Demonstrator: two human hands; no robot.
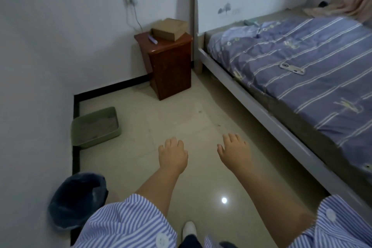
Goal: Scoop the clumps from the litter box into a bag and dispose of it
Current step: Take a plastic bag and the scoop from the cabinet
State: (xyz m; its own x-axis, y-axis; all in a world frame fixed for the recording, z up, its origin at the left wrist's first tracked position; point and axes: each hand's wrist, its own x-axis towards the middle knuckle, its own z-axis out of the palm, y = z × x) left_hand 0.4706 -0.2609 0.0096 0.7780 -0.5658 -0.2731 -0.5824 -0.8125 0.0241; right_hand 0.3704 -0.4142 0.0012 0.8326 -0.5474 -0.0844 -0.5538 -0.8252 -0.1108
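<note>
Our left hand [173,155] and right hand [234,152] are open and hold nothing. The green litter box [95,127] sits at middle left. We should step close and crouch low first.

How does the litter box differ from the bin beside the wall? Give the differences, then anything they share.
The litter box is green, rectangular and shallow; the bin is round, deeper and lined with a dark bag. The litter box holds grey litter; what the bin holds cannot be seen. The litter box lies farther away, the bin nearer the person. Both stand on the floor along the left wall.
</note>
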